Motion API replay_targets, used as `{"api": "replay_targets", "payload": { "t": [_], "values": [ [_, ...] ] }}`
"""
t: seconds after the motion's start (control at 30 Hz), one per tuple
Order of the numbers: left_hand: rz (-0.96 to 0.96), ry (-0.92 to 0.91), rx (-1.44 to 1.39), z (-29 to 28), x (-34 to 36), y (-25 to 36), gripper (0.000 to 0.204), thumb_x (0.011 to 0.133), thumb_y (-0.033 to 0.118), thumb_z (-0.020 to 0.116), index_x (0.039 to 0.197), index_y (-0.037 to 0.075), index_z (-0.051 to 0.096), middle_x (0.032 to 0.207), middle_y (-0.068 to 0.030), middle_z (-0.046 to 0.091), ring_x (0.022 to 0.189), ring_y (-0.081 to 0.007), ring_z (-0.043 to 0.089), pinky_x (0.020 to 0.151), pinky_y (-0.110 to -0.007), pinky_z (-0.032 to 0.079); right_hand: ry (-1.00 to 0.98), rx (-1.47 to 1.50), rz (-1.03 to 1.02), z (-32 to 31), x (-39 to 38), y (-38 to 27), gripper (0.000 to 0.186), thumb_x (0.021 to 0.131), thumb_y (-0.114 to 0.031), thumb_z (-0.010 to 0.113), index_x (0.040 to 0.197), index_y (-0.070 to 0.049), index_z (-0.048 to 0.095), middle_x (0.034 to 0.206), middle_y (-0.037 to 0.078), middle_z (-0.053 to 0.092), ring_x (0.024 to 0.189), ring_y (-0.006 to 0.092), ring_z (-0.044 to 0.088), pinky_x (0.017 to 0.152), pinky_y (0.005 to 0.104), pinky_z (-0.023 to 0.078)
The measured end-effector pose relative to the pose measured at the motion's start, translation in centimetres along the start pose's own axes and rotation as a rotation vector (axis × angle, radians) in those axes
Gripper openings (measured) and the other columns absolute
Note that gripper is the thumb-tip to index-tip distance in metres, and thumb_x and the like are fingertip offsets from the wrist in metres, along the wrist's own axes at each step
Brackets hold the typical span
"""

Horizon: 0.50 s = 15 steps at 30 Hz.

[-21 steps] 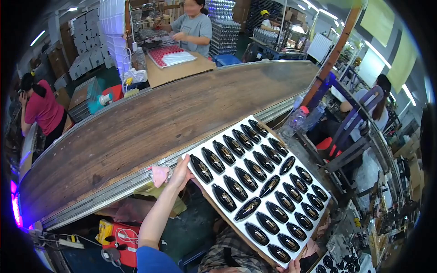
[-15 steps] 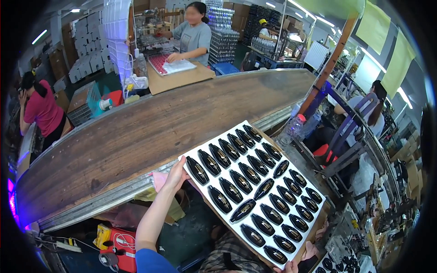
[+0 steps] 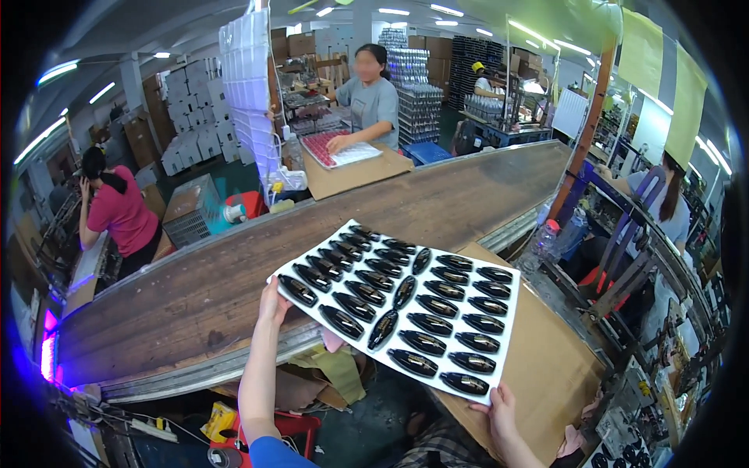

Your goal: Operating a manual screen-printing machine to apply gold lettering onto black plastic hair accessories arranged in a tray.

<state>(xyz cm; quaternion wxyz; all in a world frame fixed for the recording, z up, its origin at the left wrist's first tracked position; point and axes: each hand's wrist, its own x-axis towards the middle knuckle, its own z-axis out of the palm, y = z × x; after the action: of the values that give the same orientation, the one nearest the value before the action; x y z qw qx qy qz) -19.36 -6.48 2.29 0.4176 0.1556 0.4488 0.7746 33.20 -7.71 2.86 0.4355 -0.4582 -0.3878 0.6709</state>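
Observation:
A white tray (image 3: 442,365) is tilted between my two hands. Rows of glossy black oval pieces (image 3: 423,323) with gold print lie on it, and a few in the middle are turned at another angle. My left hand (image 3: 273,303) grips the tray's left corner, fingers mostly hidden underneath. At the near right corner my right hand (image 3: 499,409) pinches the edge, thumb along the side. Below the tray's right part is a sheet of brown cardboard (image 3: 546,351).
A long brown wooden bench (image 3: 211,312) curves beyond the tray. Across it a person in grey (image 3: 370,109) touches a red and white tray (image 3: 343,150). A wooden post (image 3: 581,117) and metal racks stand at right. Another person in pink (image 3: 125,207) is far left.
The tray has swung and lifted off the cardboard, which now shows at its right. My right hand has come up into fuller view. The whole view has shifted.

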Motion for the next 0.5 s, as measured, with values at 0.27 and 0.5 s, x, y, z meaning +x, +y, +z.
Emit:
{"api": "replay_targets", "payload": {
  "t": [0.27,0.5],
  "values": [
    [0.099,0.189,-0.222,-13.1,-2.3,3.6,0.039,0.091,0.031,0.035,0.121,0.006,0.038,0.12,-0.0131,0.046,0.11,-0.0278,0.045,0.091,-0.046,0.038,-0.25,-0.087,0.105,7.3,9.0,1.1,0.031,0.091,-0.011,0.031,0.118,0.005,0.033,0.104,0.019,0.052,0.08,0.0273,0.06,0.063,0.0291,0.054],
    [0.183,0.367,-0.279,-18.5,-6.3,6.8,0.041,0.092,0.032,0.028,0.122,0.007,0.038,0.122,-0.0126,0.045,0.11,-0.0287,0.045,0.091,-0.046,0.039,-0.437,-0.201,0.143,14.9,15.4,1.7,0.032,0.09,-0.008,0.033,0.118,0.006,0.034,0.101,0.021,0.053,0.078,0.0325,0.061,0.06,0.0331,0.056]
  ]
}}
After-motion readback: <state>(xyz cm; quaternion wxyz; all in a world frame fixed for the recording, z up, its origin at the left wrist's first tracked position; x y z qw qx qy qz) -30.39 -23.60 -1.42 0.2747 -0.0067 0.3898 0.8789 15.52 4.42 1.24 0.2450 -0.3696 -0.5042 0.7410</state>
